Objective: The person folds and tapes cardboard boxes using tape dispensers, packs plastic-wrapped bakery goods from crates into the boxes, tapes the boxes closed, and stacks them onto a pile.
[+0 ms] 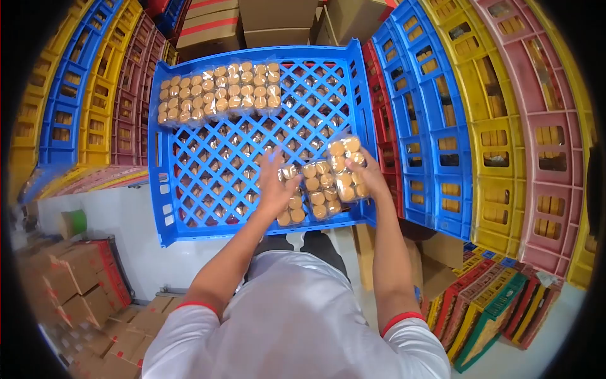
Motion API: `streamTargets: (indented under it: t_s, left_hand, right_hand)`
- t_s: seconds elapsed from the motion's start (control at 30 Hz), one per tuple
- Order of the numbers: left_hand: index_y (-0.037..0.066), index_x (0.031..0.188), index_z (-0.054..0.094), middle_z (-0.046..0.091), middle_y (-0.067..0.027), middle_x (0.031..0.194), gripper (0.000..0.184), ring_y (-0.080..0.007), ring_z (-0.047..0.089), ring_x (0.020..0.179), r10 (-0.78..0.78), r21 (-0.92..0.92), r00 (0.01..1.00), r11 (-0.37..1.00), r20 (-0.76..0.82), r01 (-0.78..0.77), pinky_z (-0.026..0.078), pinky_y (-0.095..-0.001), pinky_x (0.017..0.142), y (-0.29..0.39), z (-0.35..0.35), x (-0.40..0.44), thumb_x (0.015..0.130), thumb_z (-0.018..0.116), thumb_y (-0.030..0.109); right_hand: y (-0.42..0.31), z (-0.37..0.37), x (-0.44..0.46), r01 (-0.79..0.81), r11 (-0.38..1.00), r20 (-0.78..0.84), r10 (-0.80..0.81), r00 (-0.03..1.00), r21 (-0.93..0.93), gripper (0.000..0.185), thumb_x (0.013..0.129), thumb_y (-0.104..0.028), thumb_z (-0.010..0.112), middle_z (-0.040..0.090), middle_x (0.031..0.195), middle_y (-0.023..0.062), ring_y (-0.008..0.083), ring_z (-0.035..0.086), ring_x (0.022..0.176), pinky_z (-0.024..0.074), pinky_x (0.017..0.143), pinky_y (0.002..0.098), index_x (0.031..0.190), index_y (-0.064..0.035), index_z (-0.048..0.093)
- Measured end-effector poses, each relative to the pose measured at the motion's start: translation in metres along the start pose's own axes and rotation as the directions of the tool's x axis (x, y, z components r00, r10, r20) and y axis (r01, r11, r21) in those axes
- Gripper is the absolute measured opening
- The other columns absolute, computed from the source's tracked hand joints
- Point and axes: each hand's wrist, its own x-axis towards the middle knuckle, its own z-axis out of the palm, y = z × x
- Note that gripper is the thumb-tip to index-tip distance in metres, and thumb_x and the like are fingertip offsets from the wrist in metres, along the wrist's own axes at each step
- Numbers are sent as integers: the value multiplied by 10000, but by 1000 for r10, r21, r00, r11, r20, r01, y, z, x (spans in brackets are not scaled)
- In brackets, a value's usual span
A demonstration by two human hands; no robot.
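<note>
A blue lattice crate (165, 145) lies in front of me. Along its far left side sits a row of clear packs (219, 91) of round tan baked pieces. My right hand (371, 175) grips the edge of a similar clear pack (344, 148), which tilts against the crate's right front corner. Left of it lies another pack (320, 189). My left hand (274, 188) is slightly blurred, its fingers stretched out and thumb apart, over the left edge of a third pack (293, 211) near the front wall. It partly hides that pack.
Tall stacks of blue crates (420, 107), yellow crates (483, 114) and pink crates (543, 126) stand close on the right. Similar yellow stacks (104, 95) rise on the left. Cardboard boxes (278, 16) are behind the crate; more boxes (85, 268) sit low on the left.
</note>
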Motion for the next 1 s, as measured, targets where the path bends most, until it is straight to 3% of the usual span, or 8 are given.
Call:
streamTargets:
  t_s: [0.07,0.13,0.3,0.57,0.67,0.73,0.9,1.0]
  left_hand:
    - [41,1648,195,336,-268,1640,977,-404,308,1539,-60,-37,997,998,-56,58,281,-459,1242,-41,-2,-34,922,775,344]
    - [-8,1641,149,282,-284,1652,1065,-408,307,1533,-421,-338,824,766,380,547,285,-454,1245,-51,-8,-51,873,825,286]
    - [-21,1598,244,476,-271,1526,949,-345,516,1372,-249,-342,934,881,256,328,428,-448,1135,-74,12,-49,889,810,255]
    - [-21,1549,286,546,-283,1435,898,-421,544,1349,-190,-103,953,970,234,218,453,-443,1122,-69,-3,-72,864,824,196]
    - [-15,1577,245,495,-286,1497,951,-393,540,1369,-272,-118,898,937,346,329,463,-431,1118,-68,-11,-59,871,838,220]
    - [-4,1586,242,502,-247,1511,951,-332,552,1360,-397,-561,860,652,320,510,472,-428,1106,-85,3,-48,874,837,205]
    - [10,1591,265,536,-204,1488,907,-282,563,1331,-317,-337,875,831,367,442,472,-430,1101,-53,-5,-39,883,812,158]
    - [-17,1578,269,551,-210,1441,900,-292,560,1314,-176,-432,972,873,157,228,453,-411,1118,-42,-12,-62,869,806,114]
  right_hand:
    - [32,7,7,34,969,-28,-42,999,-246,730,938,-351,781,639,1396,141,236,594,1279,439,1108,371,1530,-30,500]
    - [61,8,15,-66,989,-10,65,998,-130,695,960,-347,750,629,1415,144,243,586,1293,431,1115,373,1528,-32,504]
    - [98,31,-2,-218,950,115,196,974,224,519,1043,-285,607,630,1408,171,269,579,1302,417,1120,361,1491,-33,536]
    - [132,31,-53,-145,865,21,176,984,-480,593,1016,-452,542,610,1410,256,437,551,1330,427,1109,471,1457,-56,540]
    - [100,30,-60,-114,959,52,132,990,-260,630,995,-493,574,619,1399,264,445,562,1318,445,1094,488,1450,-59,547]
    - [123,42,-32,-58,977,-58,47,997,-206,632,988,-497,591,640,1372,255,441,577,1304,454,1084,490,1443,-61,555]
    - [90,64,-55,-74,932,-176,11,984,-354,655,963,-459,658,640,1368,236,408,599,1283,459,1079,481,1470,-69,518]
    - [70,68,-95,42,976,-275,-101,956,-212,669,958,-397,682,596,1413,251,421,583,1293,453,1085,490,1492,-50,475]
